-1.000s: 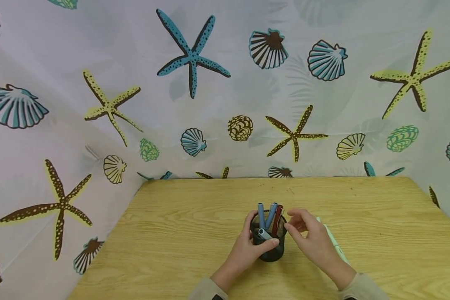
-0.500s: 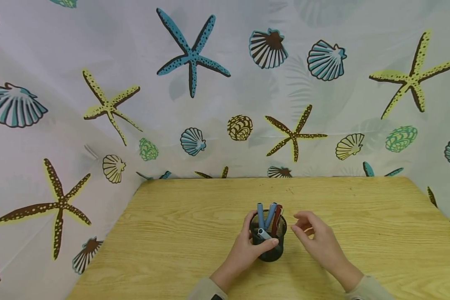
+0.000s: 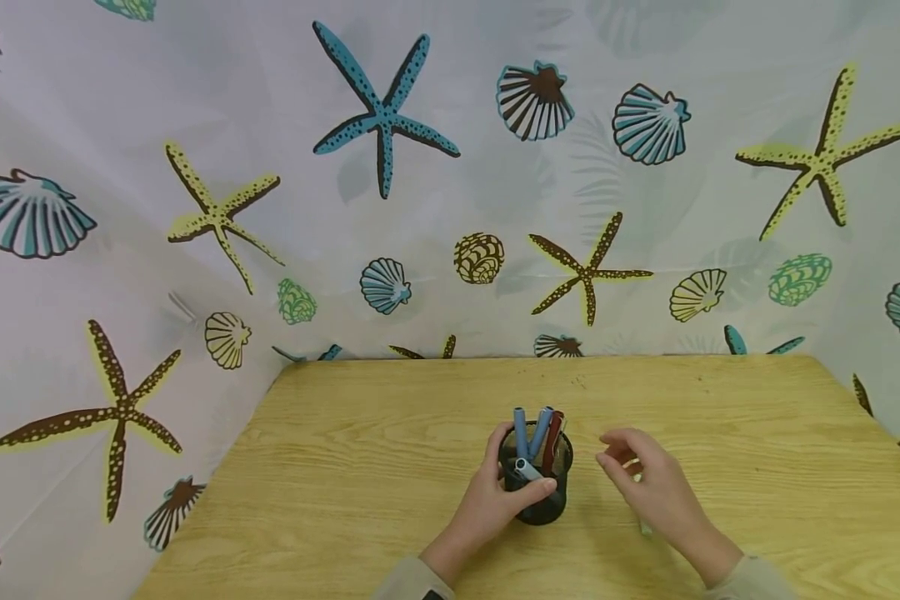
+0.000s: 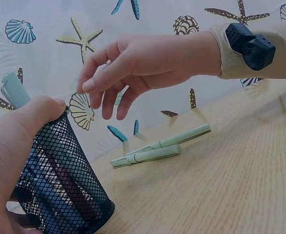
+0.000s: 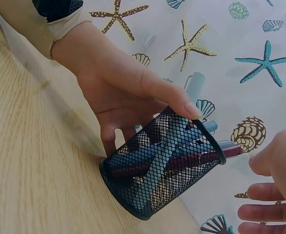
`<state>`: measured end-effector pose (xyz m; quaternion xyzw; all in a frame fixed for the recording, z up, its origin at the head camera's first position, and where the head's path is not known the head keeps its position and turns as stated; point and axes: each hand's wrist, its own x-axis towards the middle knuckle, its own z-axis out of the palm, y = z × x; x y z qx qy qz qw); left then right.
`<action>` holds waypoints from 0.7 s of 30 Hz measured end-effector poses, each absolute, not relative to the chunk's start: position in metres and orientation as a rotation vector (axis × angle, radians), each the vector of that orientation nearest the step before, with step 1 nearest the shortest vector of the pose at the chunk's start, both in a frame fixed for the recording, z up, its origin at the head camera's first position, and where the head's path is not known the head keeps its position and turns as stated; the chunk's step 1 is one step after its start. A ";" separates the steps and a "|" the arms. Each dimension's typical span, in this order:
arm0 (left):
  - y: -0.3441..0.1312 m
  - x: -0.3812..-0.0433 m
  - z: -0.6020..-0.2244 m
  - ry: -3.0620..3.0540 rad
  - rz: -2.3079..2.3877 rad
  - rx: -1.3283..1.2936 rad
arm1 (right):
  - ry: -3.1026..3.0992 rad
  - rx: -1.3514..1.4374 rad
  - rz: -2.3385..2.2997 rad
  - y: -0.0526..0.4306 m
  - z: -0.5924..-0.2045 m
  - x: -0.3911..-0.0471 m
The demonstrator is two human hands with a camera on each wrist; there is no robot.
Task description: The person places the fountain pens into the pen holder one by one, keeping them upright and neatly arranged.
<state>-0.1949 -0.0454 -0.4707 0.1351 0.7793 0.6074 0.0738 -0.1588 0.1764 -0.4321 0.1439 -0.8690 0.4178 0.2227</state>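
Observation:
My left hand grips a black mesh pen cup around its side, thumb at the rim. Inside stand several pens: blue ones, a dark red pen and a pale blue-green one leaning by the thumb. To the cup's right, my right hand hovers with loosely bent fingers and nothing between them. Beneath it, two mint-green pens lie on the table, mostly covered by that hand in the head view.
The wood-grain table reaches back to a white curtain printed with starfish and shells, which also runs along both sides. A dark device is strapped at the right cuff.
My right hand has drawn away from the cup's rim to the right and now covers more of the mint-green pens. The left hand and cup have stayed put.

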 end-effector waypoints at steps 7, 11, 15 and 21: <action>-0.045 -0.192 -0.471 2.327 1.835 0.415 | -2.423 0.383 1.117 0.185 -0.433 -0.153; -0.047 -0.192 -0.470 2.322 1.837 0.427 | -2.457 0.361 1.116 0.191 -0.434 -0.150; -0.047 -0.191 -0.470 2.313 1.840 0.428 | -2.496 0.314 1.111 0.197 -0.438 -0.149; -0.047 -0.193 -0.470 2.314 1.835 0.433 | -2.557 0.282 1.129 0.205 -0.441 -0.146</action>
